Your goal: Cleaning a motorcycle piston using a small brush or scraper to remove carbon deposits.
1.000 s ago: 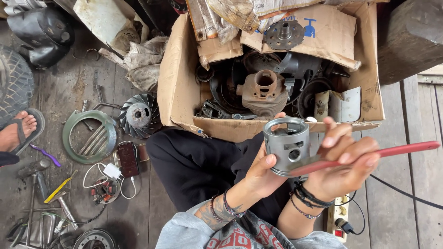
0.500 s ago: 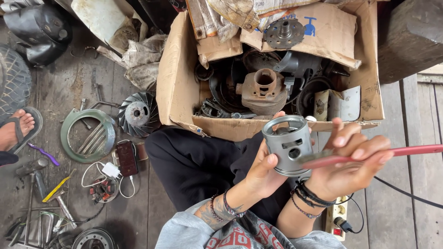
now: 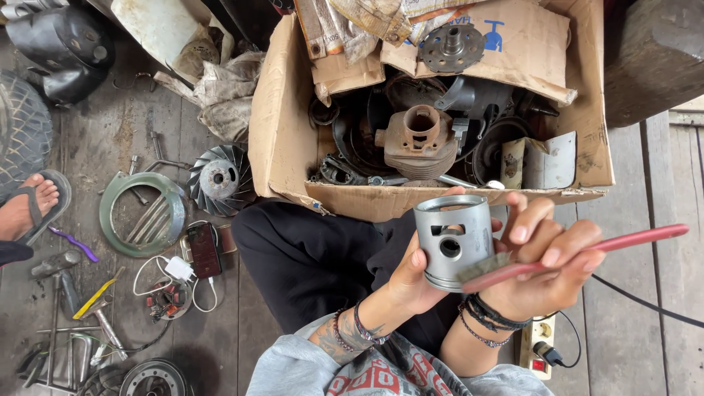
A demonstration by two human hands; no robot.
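Observation:
My left hand (image 3: 411, 282) grips a grey metal piston (image 3: 451, 238), upright, with a round pin hole in its side. My right hand (image 3: 546, 268) holds a red-handled brush (image 3: 587, 253) whose bristles press against the piston's lower right side. Both hands hover over my lap in black trousers, just in front of an open cardboard box (image 3: 282, 147) full of engine parts, among them a rusty cylinder (image 3: 419, 143).
A cooling fan wheel (image 3: 218, 178), a green ring cover (image 3: 143, 213), a phone (image 3: 204, 249) with a white charger and loose tools lie on the wooden floor at left. Someone's sandalled foot (image 3: 33, 209) shows at the far left. A power strip (image 3: 541, 341) lies at the right.
The brush bristles have slid slightly down the piston's side; the piston has tilted a little. Both hands keep their hold.

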